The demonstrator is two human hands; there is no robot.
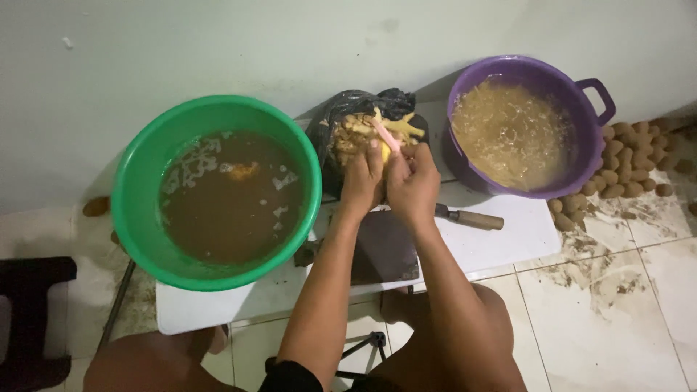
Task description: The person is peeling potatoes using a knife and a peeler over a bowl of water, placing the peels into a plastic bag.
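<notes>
My left hand (363,181) grips a yellow peeled potato (384,151) above a small white table (508,239). My right hand (412,181) holds a pink-handled peeler (385,134) against it. Just behind both hands stands a black plastic bag (341,109) heaped with peelings (352,134). A dark cutting board (385,250) lies on the table under my wrists.
A green basin (138,181) of brown water sits at the left, a purple basin (581,109) of murky water at the right. A wooden-handled knife (472,218) lies on the table. Unpeeled potatoes (624,170) are piled on the dirty tiled floor by the wall.
</notes>
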